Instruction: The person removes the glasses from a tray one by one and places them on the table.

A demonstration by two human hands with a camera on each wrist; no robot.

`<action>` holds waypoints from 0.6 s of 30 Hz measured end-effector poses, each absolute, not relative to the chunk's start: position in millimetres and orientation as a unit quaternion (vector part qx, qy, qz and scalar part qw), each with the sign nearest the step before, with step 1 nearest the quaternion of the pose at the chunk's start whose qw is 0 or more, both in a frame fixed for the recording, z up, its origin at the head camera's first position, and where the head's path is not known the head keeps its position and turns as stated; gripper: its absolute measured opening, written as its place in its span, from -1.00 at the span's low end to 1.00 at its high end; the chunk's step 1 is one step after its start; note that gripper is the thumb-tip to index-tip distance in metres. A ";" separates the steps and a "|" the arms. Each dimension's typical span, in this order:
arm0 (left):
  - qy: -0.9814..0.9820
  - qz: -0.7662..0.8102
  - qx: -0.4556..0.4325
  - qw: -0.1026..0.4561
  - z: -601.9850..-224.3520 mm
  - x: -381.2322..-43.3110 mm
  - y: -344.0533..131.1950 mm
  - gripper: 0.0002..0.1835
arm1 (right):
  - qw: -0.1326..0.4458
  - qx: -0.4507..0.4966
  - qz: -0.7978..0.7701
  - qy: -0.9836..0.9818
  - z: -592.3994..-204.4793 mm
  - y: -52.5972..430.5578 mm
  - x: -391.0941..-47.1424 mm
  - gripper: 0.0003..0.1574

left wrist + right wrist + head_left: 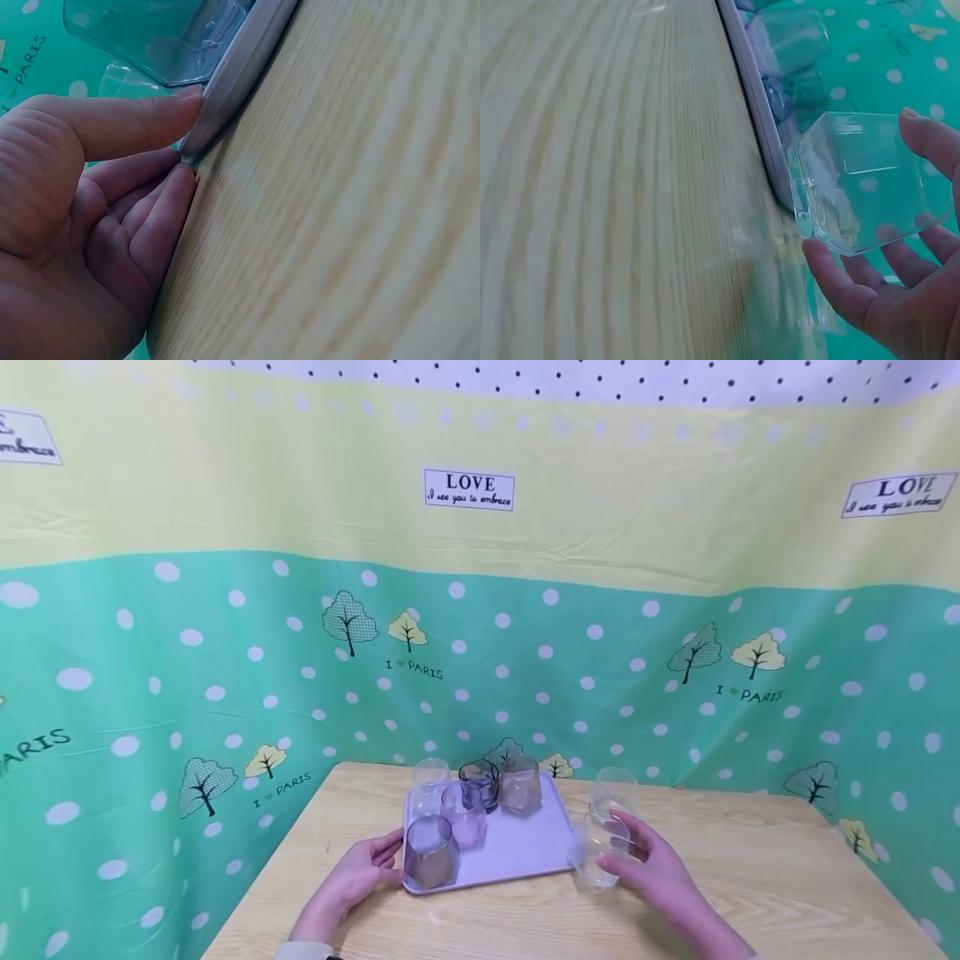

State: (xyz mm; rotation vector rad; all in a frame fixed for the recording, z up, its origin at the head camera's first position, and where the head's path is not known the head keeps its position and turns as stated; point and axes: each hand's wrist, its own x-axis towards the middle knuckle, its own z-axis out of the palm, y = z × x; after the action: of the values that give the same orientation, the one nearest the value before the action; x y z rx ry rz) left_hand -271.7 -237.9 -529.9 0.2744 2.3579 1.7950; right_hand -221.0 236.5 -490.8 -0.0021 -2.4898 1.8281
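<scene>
A pale purple tray (517, 847) lies on the table with several tumblers on it. My left hand (362, 875) pinches its left edge; in the left wrist view the thumb (142, 124) presses the tray rim (225, 82) and the fingertips meet it from below. Beside the tray's front right corner, my right hand (656, 864) grips a clear faceted glass (600, 852) between thumb and fingers. The right wrist view shows this glass (862, 176) tilted in the hand. On the tray, a grey glass (431, 853) stands nearest the left hand, with a purple-tinted glass (463, 817) behind it.
Farther back on the tray are a clear glass (430, 785), a dark glass (480, 781) and a brownish glass (520, 785). Another clear glass (615, 787) stands on the wooden table (720, 860) behind the right hand. A patterned curtain (480, 677) hangs behind the table.
</scene>
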 end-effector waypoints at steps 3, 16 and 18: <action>0.788 0.603 0.094 0.084 -529.5 -271.7 -237.7 -0.09 | 0.018 -0.009 0.607 -0.795 -492.6 250.1 -220.1 0.10; 0.798 0.593 0.067 0.082 -530.1 -272.0 -235.4 -0.07 | 0.007 -0.020 0.584 -0.812 -491.5 295.5 -212.6 0.20; 0.798 0.593 0.065 0.082 -529.5 -273.1 -234.8 -0.07 | 0.015 -0.017 0.568 -0.822 -489.8 301.0 -214.3 0.20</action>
State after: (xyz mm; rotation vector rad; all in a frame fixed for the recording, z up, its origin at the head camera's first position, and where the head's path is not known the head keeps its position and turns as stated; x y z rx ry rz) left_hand -273.1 -234.8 -529.5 0.1955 2.3847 1.7735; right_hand -214.3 301.0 -489.8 -0.0525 -2.5602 1.7690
